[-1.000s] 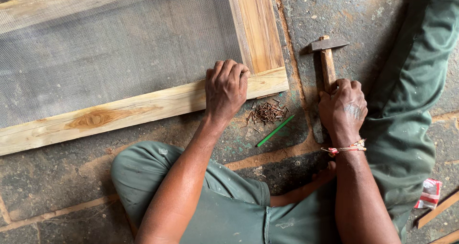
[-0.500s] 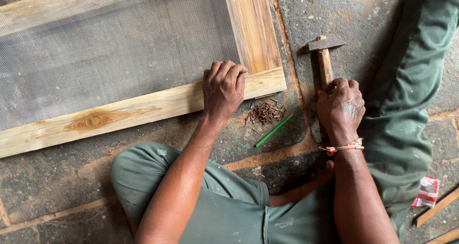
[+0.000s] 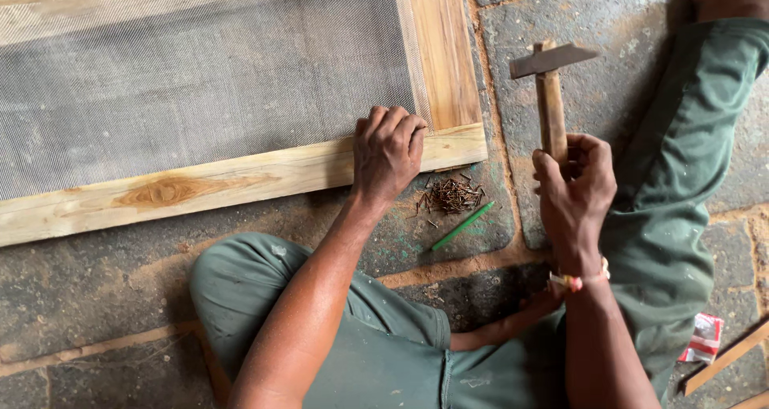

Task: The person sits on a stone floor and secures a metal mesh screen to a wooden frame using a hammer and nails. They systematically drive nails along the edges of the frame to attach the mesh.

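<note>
A wooden frame (image 3: 232, 181) covered with grey wire mesh (image 3: 200, 80) lies on the stone floor. My left hand (image 3: 388, 153) rests with curled fingers on the frame's near rail by its right corner, pressing on the mesh edge; whether it pinches a nail I cannot tell. My right hand (image 3: 575, 197) grips the wooden handle of a hammer (image 3: 551, 88), whose metal head points away from me, right of the frame. A small pile of rusty nails (image 3: 452, 194) and a green pencil (image 3: 462, 226) lie on the floor between my hands.
My legs in green trousers (image 3: 665, 217) are folded around the work spot. A red-and-white packet (image 3: 705, 337) and wooden strips (image 3: 725, 359) lie at the lower right. The floor is dark stone slabs with sandy joints.
My right hand has lifted the hammer slightly off the floor and shifted it. My left hand stays on the frame's corner.
</note>
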Demonstrator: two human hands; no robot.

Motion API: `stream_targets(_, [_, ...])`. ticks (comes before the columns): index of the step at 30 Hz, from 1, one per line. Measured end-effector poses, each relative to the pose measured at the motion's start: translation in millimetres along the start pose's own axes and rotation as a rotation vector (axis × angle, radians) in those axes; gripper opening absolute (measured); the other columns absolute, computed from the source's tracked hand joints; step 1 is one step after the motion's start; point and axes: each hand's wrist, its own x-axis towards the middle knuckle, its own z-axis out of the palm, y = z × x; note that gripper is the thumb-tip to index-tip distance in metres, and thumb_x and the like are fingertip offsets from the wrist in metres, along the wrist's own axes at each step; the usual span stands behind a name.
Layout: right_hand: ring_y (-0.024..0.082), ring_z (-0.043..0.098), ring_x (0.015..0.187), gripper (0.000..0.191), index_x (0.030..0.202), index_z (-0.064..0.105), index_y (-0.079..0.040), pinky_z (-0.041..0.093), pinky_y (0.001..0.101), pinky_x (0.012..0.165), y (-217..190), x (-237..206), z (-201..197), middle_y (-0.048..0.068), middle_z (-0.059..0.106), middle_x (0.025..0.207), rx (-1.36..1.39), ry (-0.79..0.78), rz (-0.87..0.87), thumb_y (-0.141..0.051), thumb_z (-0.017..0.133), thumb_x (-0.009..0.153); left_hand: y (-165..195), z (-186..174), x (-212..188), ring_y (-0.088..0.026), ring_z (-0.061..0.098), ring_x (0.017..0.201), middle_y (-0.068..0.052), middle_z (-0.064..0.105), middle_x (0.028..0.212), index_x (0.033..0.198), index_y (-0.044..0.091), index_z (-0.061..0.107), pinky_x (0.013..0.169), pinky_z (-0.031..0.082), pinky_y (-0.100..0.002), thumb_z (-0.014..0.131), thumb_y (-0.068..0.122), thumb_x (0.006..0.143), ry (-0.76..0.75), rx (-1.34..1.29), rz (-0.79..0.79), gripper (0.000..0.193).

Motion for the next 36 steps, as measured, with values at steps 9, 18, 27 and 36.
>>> stream_targets(9, [0.02,0.071,0.072,0.041,0.136,0.067,-0.014,0.056,0.0348,0.063,-50,-41,15,0.012,0.073,0.091,-0.338,-0.055,-0.309,-0.016,0.078,0.096,-3,4,-4,-0.018,0.051,0.081,0.0,0.062,0.083,0.093,0.011,0.069,0.076,0.04,-0.037,0.071,0.019,0.095,0.039,-0.042,-0.018,0.008])
stream_targets(18, [0.026,0.073,0.081,0.035,0.132,0.072,-0.016,0.057,0.0375,0.07,-61,-44,18,0.009,0.075,0.099,-0.398,-0.05,-0.377,-0.011,0.076,0.098,-6,8,-6,-0.018,0.049,0.08,0.001,0.06,0.082,0.092,0.012,0.068,0.073,0.039,-0.036,0.071,0.024,0.097,0.072,-0.056,-0.024,0.014])
stream_targets(27, [0.026,0.072,0.08,0.035,0.127,0.076,-0.014,0.057,0.0386,0.07,-62,-43,19,0.01,0.075,0.096,-0.427,-0.071,-0.323,-0.008,0.079,0.093,-6,6,-7,-0.019,0.047,0.077,0.0,0.059,0.079,0.089,0.012,0.066,0.071,0.04,-0.037,0.067,0.021,0.098,0.038,-0.064,-0.044,0.013])
stream_targets(36, [0.024,0.073,0.08,0.031,0.127,0.073,-0.016,0.056,0.036,0.066,-55,-43,16,0.009,0.074,0.098,-0.353,-0.005,-0.35,-0.016,0.076,0.096,-1,-4,-10,-0.02,0.055,0.088,-0.004,0.067,0.096,0.111,0.01,0.065,0.081,0.045,-0.036,0.072,0.036,0.096,0.063,-0.049,-0.032,0.031])
